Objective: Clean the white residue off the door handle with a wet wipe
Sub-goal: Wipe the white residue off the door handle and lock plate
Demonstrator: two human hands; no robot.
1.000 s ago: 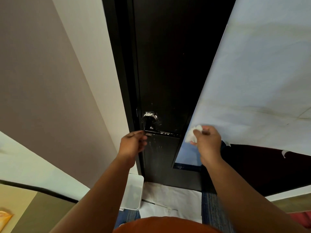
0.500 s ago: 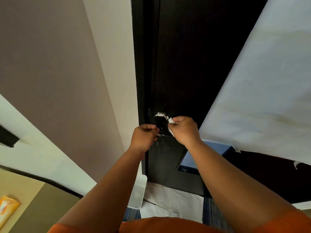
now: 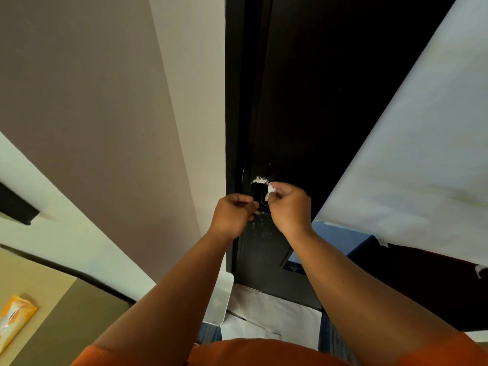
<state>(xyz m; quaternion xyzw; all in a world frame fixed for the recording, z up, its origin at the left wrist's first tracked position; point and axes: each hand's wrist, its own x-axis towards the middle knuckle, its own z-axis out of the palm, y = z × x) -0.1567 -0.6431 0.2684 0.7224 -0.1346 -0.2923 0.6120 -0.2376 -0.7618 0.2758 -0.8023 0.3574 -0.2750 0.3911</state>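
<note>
The door [image 3: 303, 101] is presenting as black throughout and the door handle [image 3: 260, 194] likewise, with white residue [image 3: 260, 180] showing as a chalky smear along its top and fainter white speckling running down the panel below; the wet wipe [image 3: 272, 188] is reading white. The wall [image 3: 79, 88] is showing taupe beside a cream strip [image 3: 190, 101], and the paper sheet [image 3: 409, 154] is appearing off-white with faint yellowish staining. Lower down, the garment [image 3: 264, 351] is showing orange, the carpet [image 3: 328, 336] blue with fine stripes, and the packet [image 3: 13, 320] orange and white.
</note>
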